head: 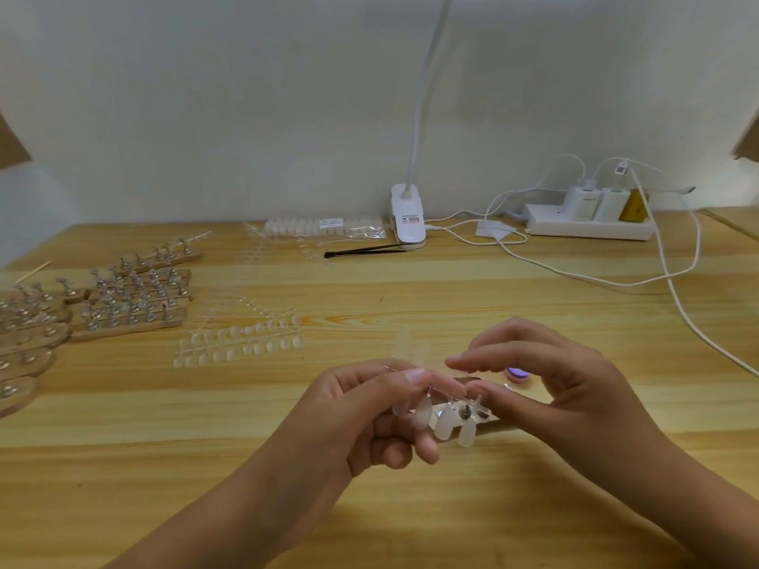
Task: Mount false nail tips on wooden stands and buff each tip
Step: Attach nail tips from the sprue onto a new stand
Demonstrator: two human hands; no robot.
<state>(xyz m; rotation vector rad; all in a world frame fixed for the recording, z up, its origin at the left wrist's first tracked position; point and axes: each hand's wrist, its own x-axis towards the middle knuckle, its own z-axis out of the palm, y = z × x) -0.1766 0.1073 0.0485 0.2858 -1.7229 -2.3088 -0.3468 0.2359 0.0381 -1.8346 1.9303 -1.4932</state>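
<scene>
I note wood worktop (369, 507) against white wall (246, 117), left hand (361, 416) grip pinching nail tip strip (445, 427), right hand (575, 396) grip I cannot tell, wooden stands (131, 305) at left edge, cables (666, 275) right

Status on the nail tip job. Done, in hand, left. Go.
Done: the wooden stands at the left seem to carry tips; whether they are buffed cannot be told. In hand: the left hand pinches a strip of tips, with the right hand at its other end. Left: the loose strips and the purple buffer lie untouched.
</scene>
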